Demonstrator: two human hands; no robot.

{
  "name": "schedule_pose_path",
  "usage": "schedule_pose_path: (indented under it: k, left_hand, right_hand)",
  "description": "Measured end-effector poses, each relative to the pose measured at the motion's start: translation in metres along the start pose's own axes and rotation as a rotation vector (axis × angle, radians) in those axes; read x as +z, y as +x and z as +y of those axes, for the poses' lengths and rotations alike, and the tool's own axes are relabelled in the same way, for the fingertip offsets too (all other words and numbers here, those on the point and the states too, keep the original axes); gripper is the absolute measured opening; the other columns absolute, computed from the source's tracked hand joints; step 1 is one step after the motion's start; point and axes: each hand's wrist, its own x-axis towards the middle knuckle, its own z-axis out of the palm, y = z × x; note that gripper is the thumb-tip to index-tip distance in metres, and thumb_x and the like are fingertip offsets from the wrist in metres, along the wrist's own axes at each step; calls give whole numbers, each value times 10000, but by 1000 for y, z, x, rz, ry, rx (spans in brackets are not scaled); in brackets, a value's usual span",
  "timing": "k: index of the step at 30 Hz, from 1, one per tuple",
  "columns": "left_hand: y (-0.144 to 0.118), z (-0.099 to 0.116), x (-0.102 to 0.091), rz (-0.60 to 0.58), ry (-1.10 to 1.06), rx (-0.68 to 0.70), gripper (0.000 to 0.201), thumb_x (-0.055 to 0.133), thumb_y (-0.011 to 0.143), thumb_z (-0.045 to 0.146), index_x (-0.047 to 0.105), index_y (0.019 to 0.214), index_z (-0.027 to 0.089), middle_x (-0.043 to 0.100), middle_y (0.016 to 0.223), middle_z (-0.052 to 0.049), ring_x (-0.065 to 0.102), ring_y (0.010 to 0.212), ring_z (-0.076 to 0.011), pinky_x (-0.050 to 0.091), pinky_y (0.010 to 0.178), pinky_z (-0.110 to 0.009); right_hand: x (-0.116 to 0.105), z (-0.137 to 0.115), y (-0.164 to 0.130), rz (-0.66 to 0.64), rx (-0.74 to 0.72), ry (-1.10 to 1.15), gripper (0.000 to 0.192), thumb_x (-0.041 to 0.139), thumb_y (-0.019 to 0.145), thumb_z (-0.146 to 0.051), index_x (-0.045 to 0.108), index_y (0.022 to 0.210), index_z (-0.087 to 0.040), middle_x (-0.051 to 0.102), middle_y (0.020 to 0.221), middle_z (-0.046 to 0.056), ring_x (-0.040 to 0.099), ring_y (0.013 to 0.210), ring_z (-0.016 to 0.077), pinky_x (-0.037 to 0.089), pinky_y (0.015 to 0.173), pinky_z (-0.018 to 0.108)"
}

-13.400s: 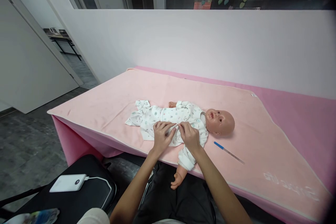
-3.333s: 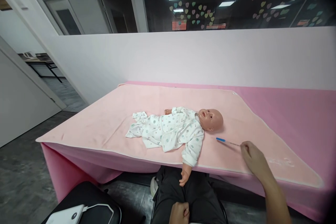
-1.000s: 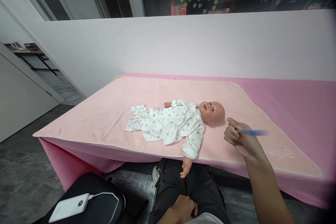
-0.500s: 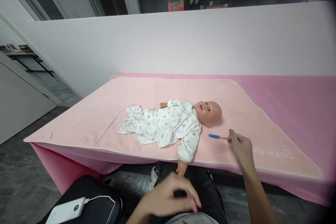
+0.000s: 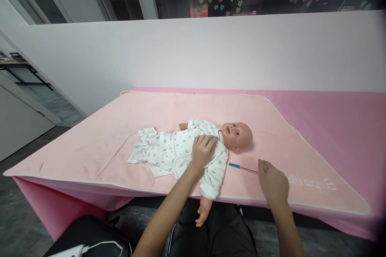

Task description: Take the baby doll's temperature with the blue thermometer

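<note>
While my right fingers (image 5: 261, 166) pinch the blue-tipped stick (image 5: 237, 166) by one end | my left fingers (image 5: 206, 140) touch the dressed doll (image 5: 184, 143), grip unclear | stick could swivel: end-only hold

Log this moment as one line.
left hand: on chest of doll | right hand: pinching blue-ended stick | doll: lying on peach blanket
</note>
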Motion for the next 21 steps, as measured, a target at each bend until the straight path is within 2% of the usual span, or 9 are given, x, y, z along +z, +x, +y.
schedule_pose_path:
  k: [2,4,6,8,11,14,16,21]
  left_hand:
    - [-4,0,-3,81,-2,15,224,526,852,205,652,1028,261,667,937,-49,558,863,-170,374,791,-330]
    - [-5,-1,-4,136,-8,22,232,540,841,188,664,1006,295,677,920,-32,563,854,-166,373,791,-331]
    - [-5,-1,-3,179,-17,24,224,555,833,181,676,973,306,686,887,-20,563,845,-163,374,793,-331]
    - [-5,-2,-2,236,-21,4,195,571,823,180,690,923,297,693,852,-13,556,853,-167,373,795,-334]
    - [-5,-4,-1,289,-14,-65,153,584,823,195,703,868,279,698,820,-14,544,851,-181,361,789,-348]
    - [-6,-5,-2,279,-19,-125,138,594,825,227,708,867,293,694,765,-8,540,809,-175,347,792,-359]
    - [-6,-4,-2,274,-26,-154,131,601,822,236,711,855,299,691,745,-3,540,798,-172,343,801,-365]
    - [-5,-1,-2,285,0,-182,151,609,809,213,714,873,301,698,820,-9,534,838,-186,340,810,-377]
  right_hand:
    - [-2,-23,-3,54,-69,-10,387,388,885,-387,661,984,-130,668,805,167,607,628,240,403,540,314]
    - [1,-56,1,88,-210,147,374,382,886,-320,598,1119,-122,638,1040,181,626,876,268,470,681,345]
    - [10,-91,10,22,-419,387,404,351,881,-228,507,1249,-170,580,1203,118,559,1089,231,479,833,327]
    - [26,-120,23,-79,-584,535,469,312,856,-144,461,1298,-188,540,1269,86,522,1149,198,470,894,309]
    - [54,-140,37,-117,-572,657,498,292,815,-83,512,1250,-185,609,1165,77,582,1049,184,475,899,322]
    - [72,-138,38,-76,-433,773,413,339,846,-149,548,1201,-177,639,1119,86,610,992,195,494,868,338]
    - [78,-133,35,-35,-365,824,342,371,868,-210,595,1126,-183,663,1064,84,627,944,199,505,838,338]
    - [83,-130,28,67,-353,819,296,384,890,-284,641,995,-182,688,970,86,639,879,202,500,809,337]
